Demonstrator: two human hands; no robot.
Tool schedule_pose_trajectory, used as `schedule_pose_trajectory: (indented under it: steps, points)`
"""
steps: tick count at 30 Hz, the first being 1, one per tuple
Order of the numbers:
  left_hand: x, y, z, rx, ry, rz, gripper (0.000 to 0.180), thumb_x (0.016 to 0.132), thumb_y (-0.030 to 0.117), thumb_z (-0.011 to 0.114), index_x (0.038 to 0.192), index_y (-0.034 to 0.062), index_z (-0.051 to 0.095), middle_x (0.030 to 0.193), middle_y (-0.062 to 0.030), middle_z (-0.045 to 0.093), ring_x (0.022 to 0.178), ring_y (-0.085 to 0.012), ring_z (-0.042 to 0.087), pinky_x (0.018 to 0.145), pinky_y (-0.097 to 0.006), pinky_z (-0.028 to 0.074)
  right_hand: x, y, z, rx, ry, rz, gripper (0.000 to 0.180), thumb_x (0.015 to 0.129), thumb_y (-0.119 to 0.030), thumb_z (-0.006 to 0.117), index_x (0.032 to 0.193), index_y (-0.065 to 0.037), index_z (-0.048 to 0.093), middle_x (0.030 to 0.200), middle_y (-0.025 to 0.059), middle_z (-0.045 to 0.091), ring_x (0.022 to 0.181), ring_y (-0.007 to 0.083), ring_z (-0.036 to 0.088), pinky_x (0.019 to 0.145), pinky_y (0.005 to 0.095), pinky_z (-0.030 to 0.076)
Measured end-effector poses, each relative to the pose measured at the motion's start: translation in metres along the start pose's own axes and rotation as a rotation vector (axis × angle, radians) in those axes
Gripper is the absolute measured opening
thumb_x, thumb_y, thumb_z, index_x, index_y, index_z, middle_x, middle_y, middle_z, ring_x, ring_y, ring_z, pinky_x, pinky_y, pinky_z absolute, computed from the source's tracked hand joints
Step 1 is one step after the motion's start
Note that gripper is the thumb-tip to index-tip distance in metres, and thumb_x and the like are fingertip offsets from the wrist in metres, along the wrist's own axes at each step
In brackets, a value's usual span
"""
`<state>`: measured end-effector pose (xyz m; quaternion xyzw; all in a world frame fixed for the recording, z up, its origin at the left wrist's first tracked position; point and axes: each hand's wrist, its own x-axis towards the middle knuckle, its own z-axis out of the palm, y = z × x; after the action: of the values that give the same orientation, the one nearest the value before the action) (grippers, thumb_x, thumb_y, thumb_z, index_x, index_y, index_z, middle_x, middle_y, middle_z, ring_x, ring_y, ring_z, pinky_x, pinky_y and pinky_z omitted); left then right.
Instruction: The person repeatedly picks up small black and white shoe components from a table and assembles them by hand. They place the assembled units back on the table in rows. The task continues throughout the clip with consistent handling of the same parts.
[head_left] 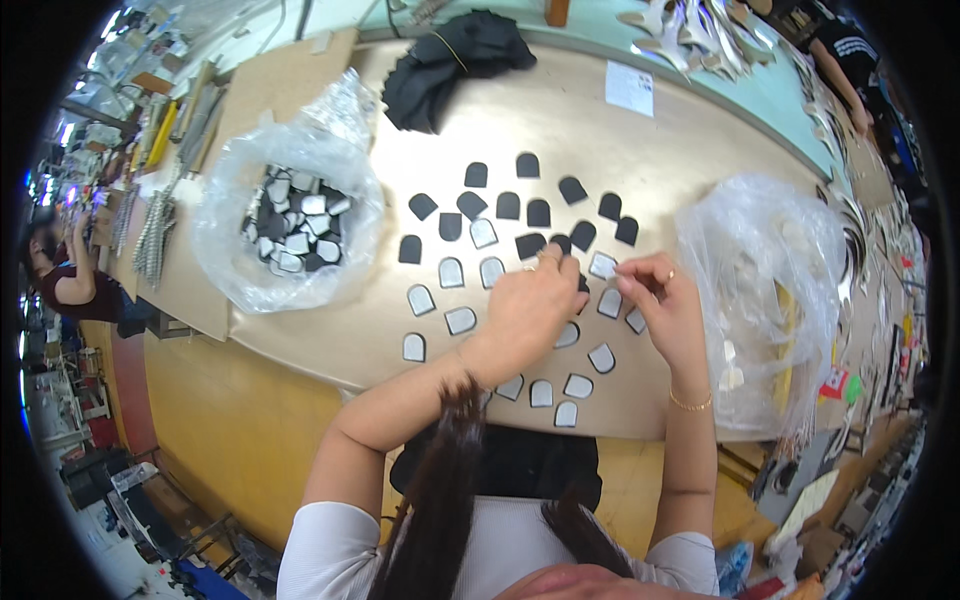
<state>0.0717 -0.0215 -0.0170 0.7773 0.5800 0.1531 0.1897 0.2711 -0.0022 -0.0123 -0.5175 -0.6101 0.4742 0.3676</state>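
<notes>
Small arch-shaped patches lie spread over the tan tabletop, black side up at the back, such as one black patch [527, 165], and pale with dark edges nearer me, such as one pale patch [452, 272]. My left hand [530, 310] is in the middle of them, fingers bent down and closed at a black patch [583, 284] that shows beside the fingers; its fingertips are partly hidden. My right hand [662, 298] pinches with thumb and forefinger at the edge of a tilted pale patch [603, 265]. More pale patches lie beneath and beside both hands.
A clear plastic bag [215, 240] full of patches stands open at the left. Another clear bag [740, 330] lies at the right. Bundled black fabric [470, 55] and a paper sheet [629, 88] are at the back. Other people are at both sides.
</notes>
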Motion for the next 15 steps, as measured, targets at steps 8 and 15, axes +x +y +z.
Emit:
schedule_pose_trajectory:
  steps: [8, 15]
  points:
    - [0.0, -0.002, -0.003, 0.131, -0.025, 0.02, 0.02, 0.093, 0.021, 0.064, 0.095, 0.0008, 0.065, 0.087, -0.0106, 0.065, 0.075, -0.0287, 0.071, 0.062, -0.039, 0.057, -0.011, 0.001, -0.004, 0.146, 0.032, 0.133, 0.013, 0.092, -0.005, 0.072, 0.104, 0.001, 0.07, 0.089, 0.0014, 0.068, 0.08, 0.0072, 0.062, 0.071, 0.0227, 0.051]
    - [-0.025, -0.025, -0.027, -0.198, 0.494, 0.043, 0.016, 0.087, 0.008, 0.072, 0.104, 0.0087, 0.073, 0.092, -0.0061, 0.068, 0.063, -0.0234, 0.067, 0.056, -0.036, 0.053, -0.031, 0.001, -0.005, 0.155, 0.109, 0.066, 0.013, 0.093, -0.008, 0.074, 0.101, 0.001, 0.07, 0.09, 0.0013, 0.07, 0.078, 0.0066, 0.063, 0.071, 0.0212, 0.051]
